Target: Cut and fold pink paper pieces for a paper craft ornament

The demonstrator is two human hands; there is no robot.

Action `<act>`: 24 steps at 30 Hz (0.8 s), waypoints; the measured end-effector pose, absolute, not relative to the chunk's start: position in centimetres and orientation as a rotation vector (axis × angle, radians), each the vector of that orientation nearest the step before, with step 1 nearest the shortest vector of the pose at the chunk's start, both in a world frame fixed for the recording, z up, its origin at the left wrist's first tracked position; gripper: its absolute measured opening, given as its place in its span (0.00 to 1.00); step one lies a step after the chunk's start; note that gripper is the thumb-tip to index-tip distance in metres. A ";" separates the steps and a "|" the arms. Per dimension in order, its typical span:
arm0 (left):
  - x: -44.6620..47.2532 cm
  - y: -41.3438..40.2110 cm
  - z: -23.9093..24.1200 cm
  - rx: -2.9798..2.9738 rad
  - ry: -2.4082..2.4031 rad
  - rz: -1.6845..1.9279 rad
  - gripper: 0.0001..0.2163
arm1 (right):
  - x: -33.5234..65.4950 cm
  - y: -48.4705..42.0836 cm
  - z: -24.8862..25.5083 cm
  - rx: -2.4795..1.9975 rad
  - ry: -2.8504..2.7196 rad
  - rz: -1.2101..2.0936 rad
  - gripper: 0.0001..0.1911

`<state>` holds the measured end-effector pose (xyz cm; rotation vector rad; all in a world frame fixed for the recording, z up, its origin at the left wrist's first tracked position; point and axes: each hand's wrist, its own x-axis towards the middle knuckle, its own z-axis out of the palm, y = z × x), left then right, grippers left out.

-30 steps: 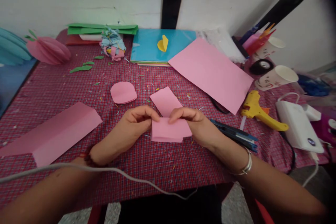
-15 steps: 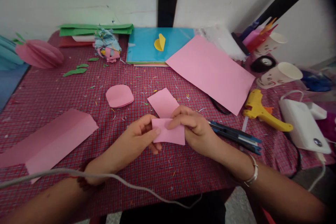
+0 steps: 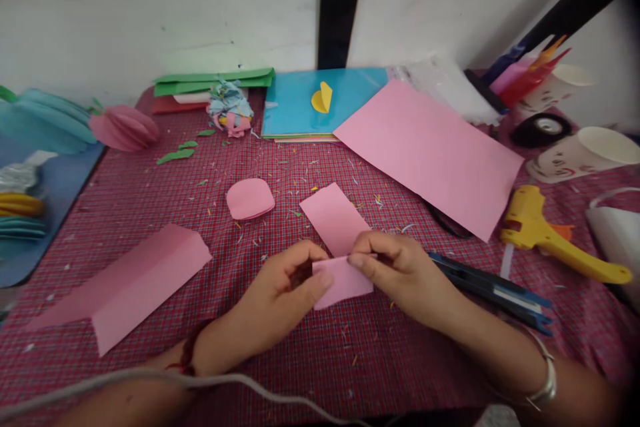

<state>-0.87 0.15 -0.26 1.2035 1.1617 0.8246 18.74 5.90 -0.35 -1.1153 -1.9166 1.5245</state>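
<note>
A small piece of pink paper [image 3: 343,283] is held in front of me between both hands. My left hand [image 3: 295,290] pinches its left side, thumb on the near face. The fingers of my right hand [image 3: 400,270] close on its upper right edge. Just beyond lies a flat pink paper strip [image 3: 334,213], its near end behind the held piece. A stack of rounded pink paper pieces [image 3: 250,199] rests to the left of the strip. Farther left is a long folded pink sheet [image 3: 145,287].
Right of my hands lie a dark blue stapler-like tool [image 3: 495,290] and a yellow glue gun [image 3: 555,233]. A large pink sheet [image 3: 430,153] overlaps a blue pack [image 3: 295,107]. Paper cups [image 3: 585,153] stand at right. A white cable [image 3: 240,380] crosses my left forearm.
My right fingers have shifted from the paper's front face to its top edge, where it looks bent over. The camera view has turned left, so everything appears farther right and lower.
</note>
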 end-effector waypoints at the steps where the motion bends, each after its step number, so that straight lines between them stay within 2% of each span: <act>1: -0.9 0.2 -0.2 1.270 1.186 0.836 0.10 | 18.7 5.7 -0.3 -1.104 -1.934 1.501 0.15; 5: -1.1 0.3 0.2 1.422 1.248 0.891 0.15 | 18.6 5.2 -0.4 -1.059 -1.833 1.647 0.12; 9: -2.7 0.7 1.9 1.566 1.328 0.927 0.12 | 18.3 5.3 -0.7 -1.109 -1.660 1.805 0.11; 11: -4.5 1.3 2.6 1.764 1.494 0.951 0.07 | 18.1 5.6 -0.7 -1.166 -1.616 1.794 0.10; 12: -5.6 1.7 2.7 1.889 1.646 0.979 0.10 | 18.1 5.8 -0.7 -1.185 -1.602 1.789 0.10; 15: -8.7 3.4 2.0 2.249 2.033 0.655 0.19 | 18.0 6.0 -0.7 -1.210 -1.607 1.791 0.09; 16: -9.5 3.9 1.5 2.310 2.106 0.502 0.18 | 18.0 6.0 -0.7 -1.209 -1.622 1.796 0.09; 18: -10.0 4.5 0.7 2.389 2.159 0.375 0.09 | 18.1 6.0 -0.6 -1.187 -1.650 1.824 0.08; 19: -9.8 4.6 0.5 2.418 2.151 0.427 0.06 | 18.2 5.9 -0.6 -1.152 -1.659 1.850 0.07; 21: -8.6 4.2 0.6 2.469 2.062 0.685 0.07 | 18.2 5.7 -0.5 -1.018 -1.670 1.902 0.04; 24: -5.9 2.8 1.1 2.581 1.716 1.049 0.04 | 18.3 5.6 -0.3 -0.715 -1.714 1.886 0.02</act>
